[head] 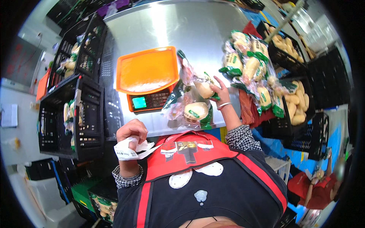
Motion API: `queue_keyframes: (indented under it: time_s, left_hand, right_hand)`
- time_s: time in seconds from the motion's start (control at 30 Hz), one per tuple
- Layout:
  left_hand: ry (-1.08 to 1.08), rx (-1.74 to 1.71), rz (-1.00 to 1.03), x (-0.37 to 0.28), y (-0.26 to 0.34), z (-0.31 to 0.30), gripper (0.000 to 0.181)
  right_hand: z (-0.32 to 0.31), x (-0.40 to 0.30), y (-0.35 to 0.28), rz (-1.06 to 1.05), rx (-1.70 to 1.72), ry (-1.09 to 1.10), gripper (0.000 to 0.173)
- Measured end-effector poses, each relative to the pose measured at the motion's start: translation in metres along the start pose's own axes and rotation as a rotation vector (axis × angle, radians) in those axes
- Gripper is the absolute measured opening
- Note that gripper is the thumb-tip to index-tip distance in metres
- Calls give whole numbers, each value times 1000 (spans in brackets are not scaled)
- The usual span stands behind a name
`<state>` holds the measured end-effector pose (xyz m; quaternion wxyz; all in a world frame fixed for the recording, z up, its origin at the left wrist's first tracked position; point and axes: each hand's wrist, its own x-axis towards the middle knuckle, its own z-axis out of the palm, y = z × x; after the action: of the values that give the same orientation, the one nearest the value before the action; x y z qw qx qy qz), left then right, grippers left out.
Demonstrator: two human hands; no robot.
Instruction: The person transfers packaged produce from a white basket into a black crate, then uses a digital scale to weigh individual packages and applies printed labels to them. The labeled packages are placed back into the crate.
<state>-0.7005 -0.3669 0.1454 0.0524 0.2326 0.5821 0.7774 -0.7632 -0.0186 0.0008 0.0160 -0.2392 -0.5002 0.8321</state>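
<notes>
My left hand (132, 134) is closed around a strip of white printed labels (129, 151), at the table's near edge. My right hand (221, 92) grips a clear bag of pale root vegetable (204, 89) with green printed ends, just right of the scale. A second bagged root vegetable (196, 111) lies nearer me on the steel table (199, 22). Left of both bags is a digital scale with an orange tray (148, 71) and a lit green display (139, 102). Nothing rests on the tray.
Several more bagged vegetables (251, 68) are heaped at the table's right, partly over a dark red cloth (247, 109). Black crates of loose pale vegetables (298, 102) stand beyond. At left are black plastic crates (91, 114) with bags inside. Another person (322, 188) is at lower right.
</notes>
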Motion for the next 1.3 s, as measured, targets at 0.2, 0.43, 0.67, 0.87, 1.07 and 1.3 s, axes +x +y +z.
queue_keyframes:
  time_s: [0.2,0.43,0.67,0.87,1.07,1.3]
  left_hand:
    - [79,-42,-15,-22,2,-19,61]
    - [177,-41,45,-44,11,-38,62]
    - [253,-59,134,-61,7,-61,59]
    - [223,-24,185,-54,10,-66,60]
    - [199,115,194,-46,14,-57,62]
    - [190,0,176,-49,14,-54,61]
  right_hand:
    - [117,34,-42,-479,-221,-298,56]
    - [179,57,-11,-861,-994,-375,61]
    - [179,55,-66,-1125,-1315,-268,93]
    - [208,43,-91,-1152,-1089,-275,96]
    - [218,42,-69,-1179,-1178,-259,96]
    - [226,32,-50,-1124,-1408,-169,95]
